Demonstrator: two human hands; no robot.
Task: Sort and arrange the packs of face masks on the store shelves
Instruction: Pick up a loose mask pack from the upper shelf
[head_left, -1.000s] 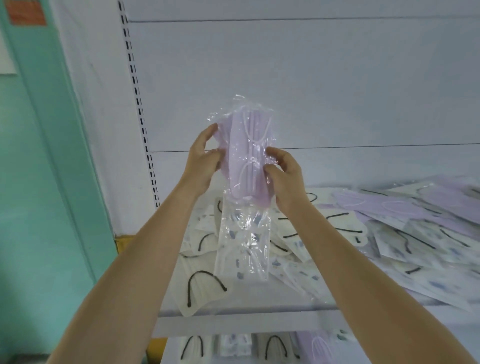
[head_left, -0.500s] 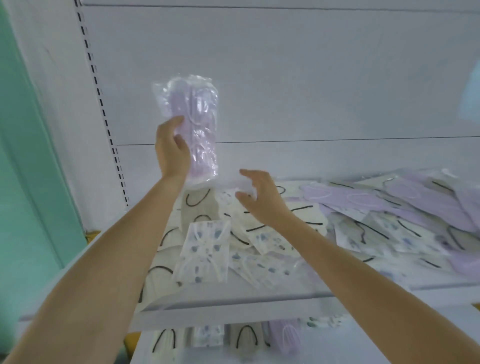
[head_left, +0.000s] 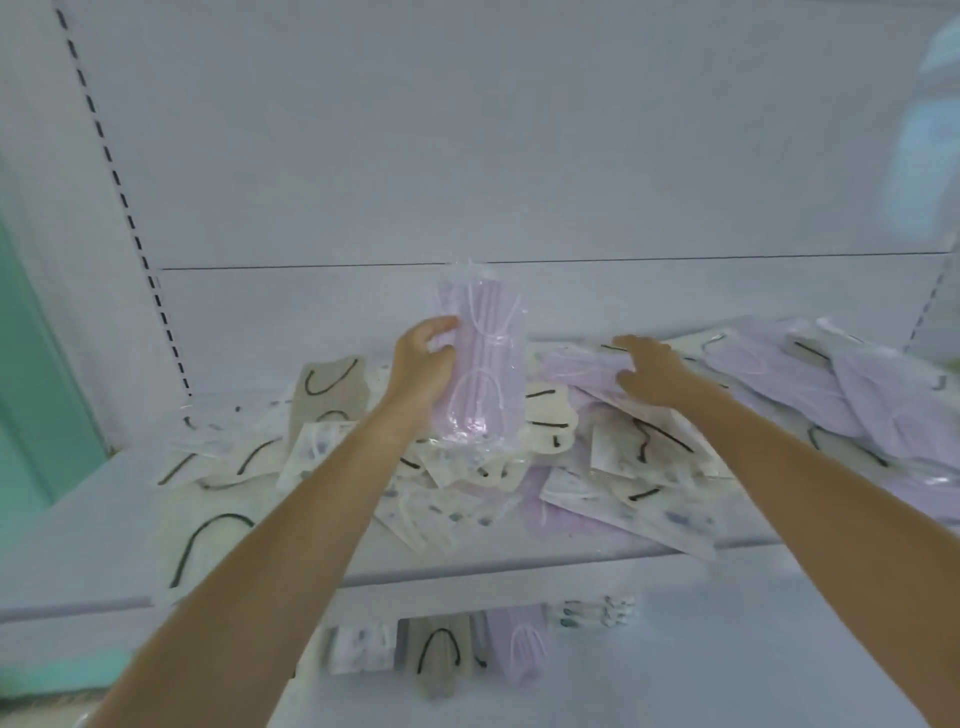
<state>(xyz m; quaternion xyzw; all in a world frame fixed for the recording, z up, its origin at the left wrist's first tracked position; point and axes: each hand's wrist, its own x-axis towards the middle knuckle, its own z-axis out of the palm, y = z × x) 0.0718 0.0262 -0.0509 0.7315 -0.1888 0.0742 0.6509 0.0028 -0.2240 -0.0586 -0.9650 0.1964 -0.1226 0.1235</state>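
My left hand (head_left: 423, 366) grips a clear pack of lilac masks (head_left: 480, 364), held upright above the shelf's middle. My right hand (head_left: 649, 371) reaches over a lilac pack (head_left: 582, 366) lying on the pile, with fingers spread and touching it. The white shelf (head_left: 519, 569) is littered with cream packs with black ear loops (head_left: 332, 387), white patterned packs (head_left: 431, 514) and more lilac packs (head_left: 883, 405) at the right. The picture is blurred.
A lower shelf holds upright packs: patterned (head_left: 363, 647), cream (head_left: 441, 654) and lilac (head_left: 522, 644). A white slotted back panel (head_left: 467, 156) rises behind. A green wall (head_left: 31, 364) borders the left. Something pale blue (head_left: 919, 119) shows at the upper right.
My left hand carried the lilac pack down and to the right, toward the pile's middle. My right hand moved right onto a lilac pack. The camera shifted too.
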